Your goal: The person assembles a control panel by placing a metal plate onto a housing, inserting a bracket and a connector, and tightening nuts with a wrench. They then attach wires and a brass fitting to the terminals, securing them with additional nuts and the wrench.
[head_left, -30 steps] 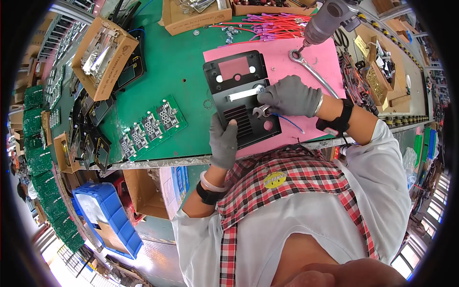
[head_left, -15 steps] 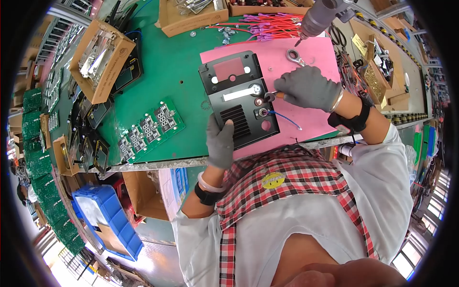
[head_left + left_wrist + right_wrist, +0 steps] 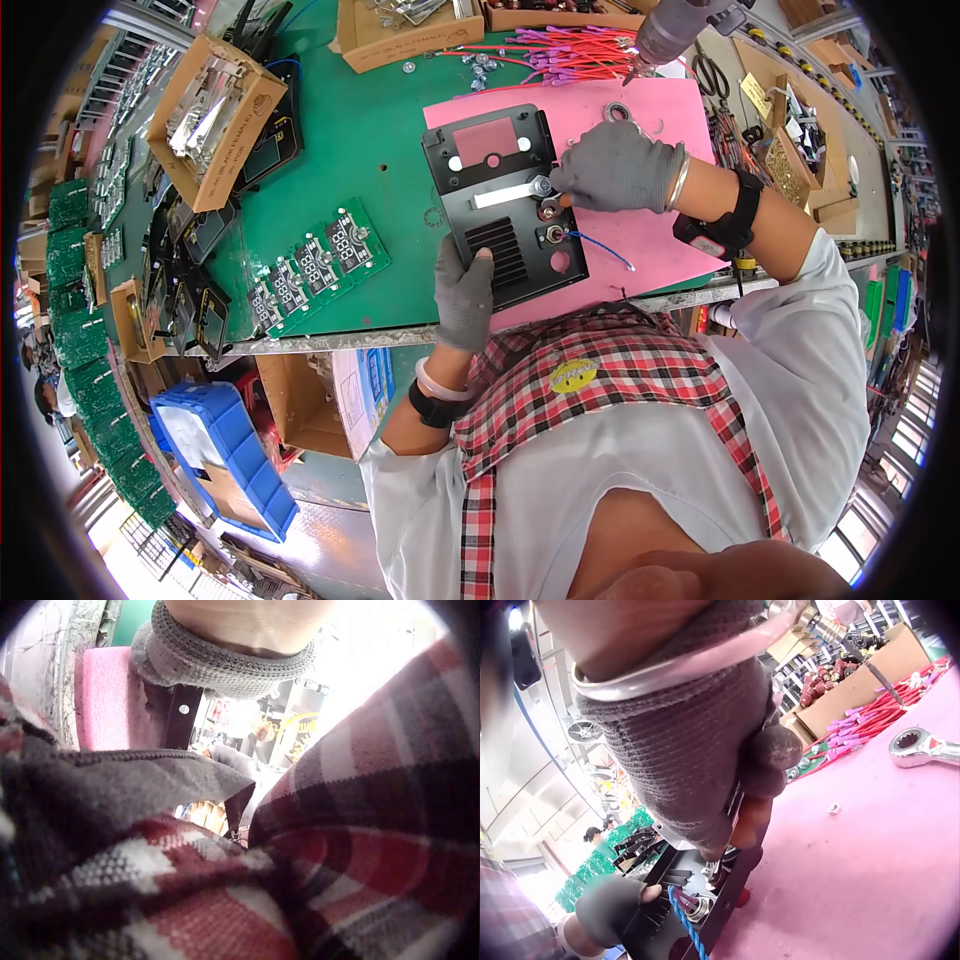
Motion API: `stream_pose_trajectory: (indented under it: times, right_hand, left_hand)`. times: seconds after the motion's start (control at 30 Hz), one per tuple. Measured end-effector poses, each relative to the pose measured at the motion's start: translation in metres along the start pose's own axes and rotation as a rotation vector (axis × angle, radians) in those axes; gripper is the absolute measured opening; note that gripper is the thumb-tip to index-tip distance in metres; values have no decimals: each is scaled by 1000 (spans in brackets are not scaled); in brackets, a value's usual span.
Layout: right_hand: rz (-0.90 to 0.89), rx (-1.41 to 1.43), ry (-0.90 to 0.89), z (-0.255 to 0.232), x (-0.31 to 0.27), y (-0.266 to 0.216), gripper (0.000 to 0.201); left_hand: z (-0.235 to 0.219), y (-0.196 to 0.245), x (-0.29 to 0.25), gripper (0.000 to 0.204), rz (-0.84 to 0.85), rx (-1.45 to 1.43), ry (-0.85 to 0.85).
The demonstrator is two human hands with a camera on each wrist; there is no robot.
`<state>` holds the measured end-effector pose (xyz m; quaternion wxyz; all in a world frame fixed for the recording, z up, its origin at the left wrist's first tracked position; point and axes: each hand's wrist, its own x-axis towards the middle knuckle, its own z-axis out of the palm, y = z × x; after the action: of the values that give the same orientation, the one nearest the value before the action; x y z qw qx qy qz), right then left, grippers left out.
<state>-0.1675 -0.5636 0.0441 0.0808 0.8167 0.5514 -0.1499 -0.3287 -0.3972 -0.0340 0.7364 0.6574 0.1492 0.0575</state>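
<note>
A black metal panel (image 3: 510, 215) with slots, a white strip and round fittings lies on a pink mat (image 3: 650, 235). The gloved left hand (image 3: 463, 300) holds its lower left edge, thumb on top by the slots; its other fingers are hidden. From the right, the gloved right hand (image 3: 618, 168) reaches over the panel's edge. In the right wrist view, the right hand (image 3: 697, 750) grips a slim metal wrench (image 3: 736, 806), its end at a fitting on the panel. A fitting (image 3: 699, 907) with a twisted blue wire (image 3: 690, 930) sits beside it.
A power driver (image 3: 665, 35) hangs over the mat, above a ratchet wrench (image 3: 617, 112). Red wires (image 3: 570, 60) and open cartons (image 3: 405, 40) line the back. Green circuit boards (image 3: 315, 268) and a tilted carton (image 3: 217, 125) are at the left.
The right hand with its wrench has gone from the blue-wire fitting up to the fitting beside the white strip. The left hand keeps its hold; the panel has shifted slightly.
</note>
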Motion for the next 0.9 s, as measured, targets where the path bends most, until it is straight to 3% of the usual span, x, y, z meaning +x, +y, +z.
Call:
stream_pose_trajectory:
  times: [0.13,0.23,0.33,0.5,0.63,0.73,0.9]
  right_hand:
    - [95,172,-167,2,2,0,21]
    - [293,535,-216,15,-7,-7,25]
    - [429,674,-53,33,-22,-27,30]
    - [599,899,70,59,-36,-51,30]
    - [291,435,-84,26,-44,-9,25]
    - [255,221,-119,3,-37,1,21]
    - [96,154,-86,13,-17,3,19]
  left_hand:
    - [0,-5,2,34,-63,-96,15]
    - [4,2,1,33,-160,-246,63]
    - [5,-12,-1,33,-54,-119,101]
    - [9,9,-2,34,-57,-66,-7]
    - [7,14,-4,33,-6,56,-28]
    - [7,13,-2,28,-95,-56,6]
    - [4,7,0,29,-71,-105,-10]
